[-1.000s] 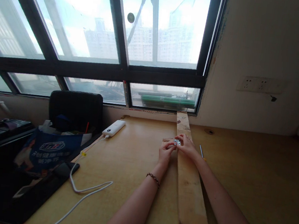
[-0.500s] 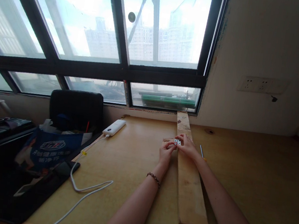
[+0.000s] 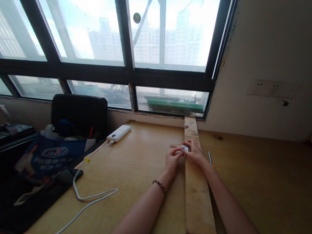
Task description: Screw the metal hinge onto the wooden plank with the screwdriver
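Observation:
A small silvery hinge (image 3: pixel 185 148) with dark holes is pinched between my two hands, over the left edge of a long wooden board (image 3: pixel 199 202). My left hand (image 3: pixel 172 160) is closed on its left side, thumb and fingertips together, with a braided bracelet at the wrist. From the right, my right hand (image 3: pixel 194 151) grips the other side, its fingers curled over the board. A shorter wood piece (image 3: pixel 174 146) sticks out at the left, partly hidden behind my left hand. To the right of the board lies a screwdriver (image 3: pixel 210 158), its handle partly covered by my right forearm.
A white power bank (image 3: pixel 119 133) with a white cable (image 3: pixel 98 193) lies on the left of the wooden table (image 3: pixel 139 160). Beyond that edge stand a black chair (image 3: pixel 79 115) and a blue bag (image 3: pixel 54 157). The window (image 3: pixel 163 80) and wall bound the back.
Almost nothing differs. Both hands keep their hold on the hinge at the same spot, with only a slight shift of the view.

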`<act>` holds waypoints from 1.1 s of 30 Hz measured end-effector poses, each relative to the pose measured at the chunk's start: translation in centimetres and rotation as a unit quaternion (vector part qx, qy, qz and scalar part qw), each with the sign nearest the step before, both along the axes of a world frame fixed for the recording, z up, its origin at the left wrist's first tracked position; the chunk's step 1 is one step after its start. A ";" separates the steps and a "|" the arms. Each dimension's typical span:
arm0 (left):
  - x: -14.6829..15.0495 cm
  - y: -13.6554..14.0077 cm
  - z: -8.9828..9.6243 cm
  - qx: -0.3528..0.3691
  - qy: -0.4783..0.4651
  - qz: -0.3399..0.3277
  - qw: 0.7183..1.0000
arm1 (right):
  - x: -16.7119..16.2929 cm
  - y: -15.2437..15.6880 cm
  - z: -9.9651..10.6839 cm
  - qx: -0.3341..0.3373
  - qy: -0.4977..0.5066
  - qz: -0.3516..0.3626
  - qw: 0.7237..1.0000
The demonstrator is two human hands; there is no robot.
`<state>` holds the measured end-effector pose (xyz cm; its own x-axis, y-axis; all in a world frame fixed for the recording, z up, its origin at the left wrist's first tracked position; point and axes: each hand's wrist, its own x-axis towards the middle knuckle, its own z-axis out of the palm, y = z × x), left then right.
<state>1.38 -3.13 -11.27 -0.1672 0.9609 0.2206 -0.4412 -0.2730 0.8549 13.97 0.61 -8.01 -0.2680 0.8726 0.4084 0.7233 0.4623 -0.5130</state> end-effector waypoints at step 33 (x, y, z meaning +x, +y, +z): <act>0.2 0.2 -0.4 0.026 0.103 0.148 0.983 | -0.1 -0.2 0.4 -0.004 -0.013 0.000 1.000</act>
